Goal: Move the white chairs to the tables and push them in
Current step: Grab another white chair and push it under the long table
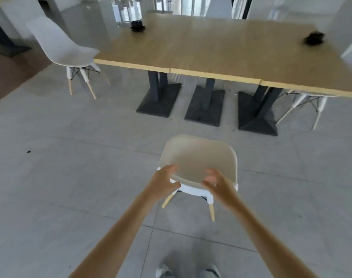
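Grey floor tiles spread before a long wooden surface on dark pedestals. Well short of its near edge stands a white chair, back toward the person. Left hand has its grip closed around the backrest's top edge; right hand hovers just beside that rim, fingers spread apart.

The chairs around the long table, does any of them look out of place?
Yes. The white chair at the table's left end stands angled and not pushed in, and the chair by the hands sits out on open floor.
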Motion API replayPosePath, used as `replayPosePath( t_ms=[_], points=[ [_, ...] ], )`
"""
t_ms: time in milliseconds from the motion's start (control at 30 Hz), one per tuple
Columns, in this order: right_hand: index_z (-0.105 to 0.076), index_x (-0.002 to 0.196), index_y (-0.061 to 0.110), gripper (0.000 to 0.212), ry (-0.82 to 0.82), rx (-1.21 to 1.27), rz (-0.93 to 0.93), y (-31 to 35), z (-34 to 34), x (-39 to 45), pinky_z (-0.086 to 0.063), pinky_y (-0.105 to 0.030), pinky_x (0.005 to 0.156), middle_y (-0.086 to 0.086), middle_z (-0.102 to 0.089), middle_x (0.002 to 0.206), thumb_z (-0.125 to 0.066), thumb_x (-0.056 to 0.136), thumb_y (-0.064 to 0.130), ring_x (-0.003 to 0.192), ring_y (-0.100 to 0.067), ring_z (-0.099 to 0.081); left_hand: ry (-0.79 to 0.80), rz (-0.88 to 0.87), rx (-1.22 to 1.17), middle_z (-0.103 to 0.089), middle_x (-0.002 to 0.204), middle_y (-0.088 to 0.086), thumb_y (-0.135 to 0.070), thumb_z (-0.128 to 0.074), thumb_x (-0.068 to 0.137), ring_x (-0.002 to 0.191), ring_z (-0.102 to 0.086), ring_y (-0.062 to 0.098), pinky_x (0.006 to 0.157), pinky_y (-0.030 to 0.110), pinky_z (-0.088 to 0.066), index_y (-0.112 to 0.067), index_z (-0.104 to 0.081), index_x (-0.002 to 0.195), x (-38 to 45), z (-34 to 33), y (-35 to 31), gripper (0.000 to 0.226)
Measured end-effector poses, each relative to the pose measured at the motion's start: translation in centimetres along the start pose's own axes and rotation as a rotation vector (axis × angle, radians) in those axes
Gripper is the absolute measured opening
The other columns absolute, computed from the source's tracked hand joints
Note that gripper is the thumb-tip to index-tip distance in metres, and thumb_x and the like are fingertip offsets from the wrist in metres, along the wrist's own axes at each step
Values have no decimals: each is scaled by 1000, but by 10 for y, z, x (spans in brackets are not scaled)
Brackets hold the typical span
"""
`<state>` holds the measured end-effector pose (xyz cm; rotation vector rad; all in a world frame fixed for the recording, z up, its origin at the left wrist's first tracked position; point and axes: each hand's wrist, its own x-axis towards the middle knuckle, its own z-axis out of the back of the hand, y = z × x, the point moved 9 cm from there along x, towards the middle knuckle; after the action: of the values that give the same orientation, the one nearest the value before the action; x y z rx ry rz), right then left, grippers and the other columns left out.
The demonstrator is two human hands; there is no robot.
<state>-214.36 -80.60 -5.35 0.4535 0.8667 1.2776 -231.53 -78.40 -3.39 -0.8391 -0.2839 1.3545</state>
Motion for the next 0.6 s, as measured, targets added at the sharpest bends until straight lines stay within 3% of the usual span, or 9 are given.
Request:
replayPosePath(
  t_ms=[100, 200, 300, 367, 433, 500, 533, 600],
  points=[
    [-42, 136, 17, 51, -1, -179, 12, -14, -4, -3, -39, -26, 90, -5, -57, 130, -56, 87, 20, 118, -22, -53, 102, -67, 78, -44, 144, 2, -12, -59, 78, 134, -41, 19, 105, 27, -37, -17, -39, 140, 16, -24, -7, 65],
    [-35, 140, 15, 55, 17, -381, 84, -18, -15, 2, -34, -25, 85, -4, -53, 133, -51, 87, 19, 116, -25, -52, 150, -158, 246, -41, 147, 2, -17, -60, 78, 136, -36, 17, 107, 26, -33, -17, -35, 142, 28, -46, -13, 68],
    [-33, 141, 12, 57, 28, -548, 114, -28, -27, 11, -27, -28, 106, -5, -52, 136, -49, 87, 18, 126, -23, -45, 190, -232, 449, -47, 141, 3, -26, -58, 80, 132, -41, 18, 107, 27, -29, -15, -38, 139, 37, -73, -9, 64],
    [-42, 136, 11, 52, 12, -630, 148, -32, -35, 16, -25, -31, 110, -6, -56, 132, -51, 85, 16, 125, -24, -48, 216, -250, 590, -49, 138, 3, -29, -54, 83, 131, -41, 19, 111, 31, -23, -15, -41, 137, 41, -88, -4, 58],
    [-59, 118, 10, 40, -22, -645, 179, -34, -40, 23, -38, -36, 101, -9, -67, 115, -57, 78, 10, 110, -28, -60, 194, -267, 686, -53, 134, 3, -25, -48, 87, 129, -44, 21, 113, 34, -20, -16, -44, 133, 52, -99, 4, 48],
    [-70, 88, 12, 28, -41, -671, 179, -37, -42, 31, -52, -33, 74, -6, -75, 82, -68, 60, 5, 79, -28, -70, 155, -313, 759, -64, 120, 4, -18, -47, 85, 116, -56, 22, 105, 31, -31, -18, -55, 120, 61, -103, 3, 36],
    [-69, 73, 15, 28, -24, -702, 177, -38, -44, 35, -52, -28, 60, -2, -73, 65, -74, 47, 4, 62, -24, -70, 129, -354, 785, -71, 103, 4, -16, -55, 79, 101, -64, 21, 94, 27, -40, -19, -63, 107, 64, -101, 1, 29],
    [-64, 56, 21, 36, -35, -758, 207, -36, -43, 41, -46, -20, 42, 2, -63, 44, -80, 26, 8, 38, -18, -62, 110, -424, 785, -68, 54, -1, -17, -79, 42, 55, -67, 13, 62, 15, -47, -21, -69, 63, 70, -102, -3, 23]
  ],
)
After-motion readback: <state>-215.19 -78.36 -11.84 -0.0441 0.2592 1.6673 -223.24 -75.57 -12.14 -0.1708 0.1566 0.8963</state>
